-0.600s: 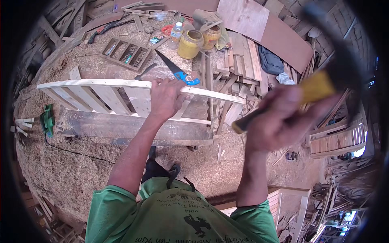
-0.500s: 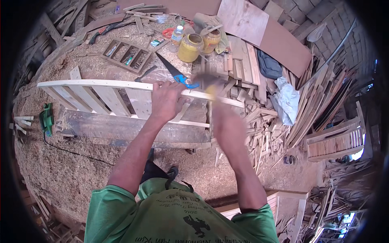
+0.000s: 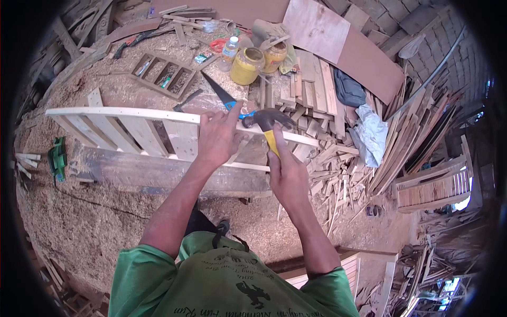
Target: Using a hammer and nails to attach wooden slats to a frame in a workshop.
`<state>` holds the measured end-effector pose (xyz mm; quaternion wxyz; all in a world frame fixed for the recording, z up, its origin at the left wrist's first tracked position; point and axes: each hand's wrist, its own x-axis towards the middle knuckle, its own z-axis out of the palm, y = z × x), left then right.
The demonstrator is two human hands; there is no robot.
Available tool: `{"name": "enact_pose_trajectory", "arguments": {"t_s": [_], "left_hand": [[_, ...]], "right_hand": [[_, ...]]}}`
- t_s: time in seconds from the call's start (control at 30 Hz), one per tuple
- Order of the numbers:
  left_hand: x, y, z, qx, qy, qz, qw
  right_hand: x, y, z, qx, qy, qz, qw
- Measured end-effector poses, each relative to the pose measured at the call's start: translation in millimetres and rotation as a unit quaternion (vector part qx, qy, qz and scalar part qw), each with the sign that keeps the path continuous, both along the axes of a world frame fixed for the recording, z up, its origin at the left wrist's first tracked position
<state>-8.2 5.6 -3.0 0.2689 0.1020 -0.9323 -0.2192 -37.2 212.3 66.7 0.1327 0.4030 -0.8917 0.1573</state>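
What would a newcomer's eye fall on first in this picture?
Probably the claw hammer just right of centre, held in the right grip, its dark head at the top rail of a pale slatted frame. The left grip holds that rail just left of the hammer. Beyond it, the blue-handled saw and yellow jars stand out at upper centre.

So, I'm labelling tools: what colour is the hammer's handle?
The handle is yellow above the right hand; best: head view.

a head-worn fisheye looks down on both hands from nearby.
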Motion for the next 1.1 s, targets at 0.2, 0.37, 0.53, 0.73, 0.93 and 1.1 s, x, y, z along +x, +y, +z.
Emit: {"name": "enact_pose_trajectory", "arguments": {"t_s": [0.2,0.37,0.53,0.73,0.93,1.1], "left_hand": [[2,-6,9,-0.002,0.0,-0.007,1.0],[-5,-5,4,0.012,0.004,-0.011,1.0],[-3,-7,3,0.01,-0.008,-0.008,1.0],[0,-3,2,0.018,0.001,-0.016,1.0],[17,-18,4,0.013,0.021,-0.078,0.997],[81,-109,22,-0.167,0.007,0.025,0.986]], "right_hand": [[4,-1,42,-0.324,-0.001,0.013,0.946],[-6,6,-7,0.057,0.031,0.008,0.998],[4,-11,35,-0.202,-0.094,-0.021,0.975],[9,2,7,-0.095,0.047,0.001,0.994],[26,6,-24,-0.35,-0.253,-0.143,0.891],[85,94,-67,-0.42,-0.501,-0.283,0.702]]}}
